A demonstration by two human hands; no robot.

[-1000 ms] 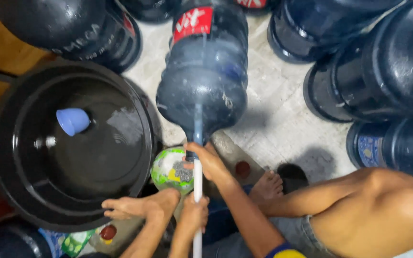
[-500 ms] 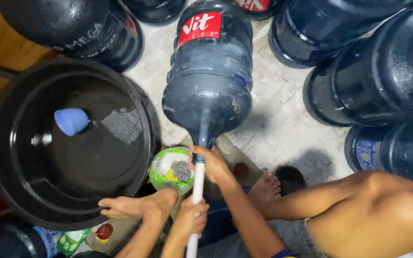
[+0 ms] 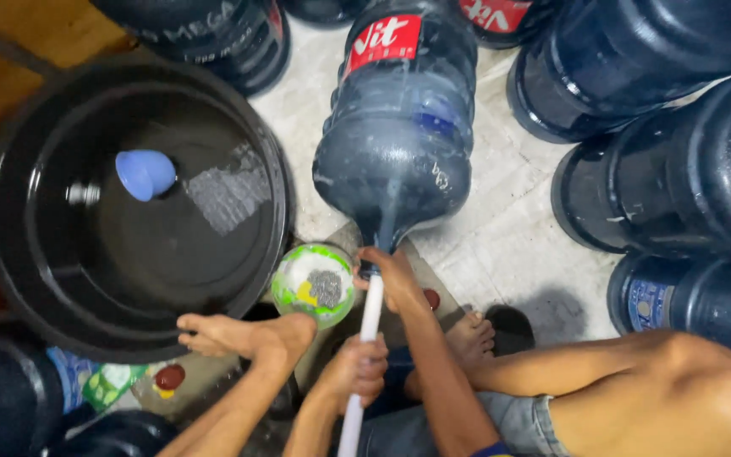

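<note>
Here your right hand [image 3: 392, 279] grips the neck of the lying blue jug [image 3: 395, 144]; left hand [image 3: 355, 372] w/ fingers wrapped round white rod [image 3: 370, 317], beside small green bowl [image 3: 313, 284].

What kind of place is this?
Likely a bottle washing or refill spot for water jugs, on a pale tiled floor. Many large dark blue jugs stand around, one jug lies on its side with a white rod entering its neck, beside a big black tub.
</note>
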